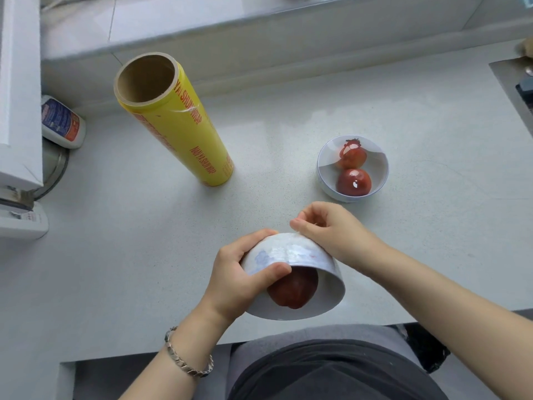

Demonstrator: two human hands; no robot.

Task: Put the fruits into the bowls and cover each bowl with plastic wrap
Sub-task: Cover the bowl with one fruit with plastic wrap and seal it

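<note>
A white bowl [302, 255] is tilted toward me near the counter's front edge, with a red fruit [294, 290] inside and plastic wrap stretched over its side. My left hand [239, 281] grips the bowl's left rim, thumb pressed on the wrap. My right hand [328, 229] pinches the wrap at the bowl's far edge. Farther right stands a second white bowl [326, 174] holding two red fruits [354, 181] under a shiny film. The yellow plastic wrap roll [178, 125] stands upright at the back left.
A white bottle with a blue and red label [62, 122] lies at the left, beside a white appliance [20, 111]. A raised grey ledge [259, 33] runs along the back. A sink edge [513, 82] shows at far right.
</note>
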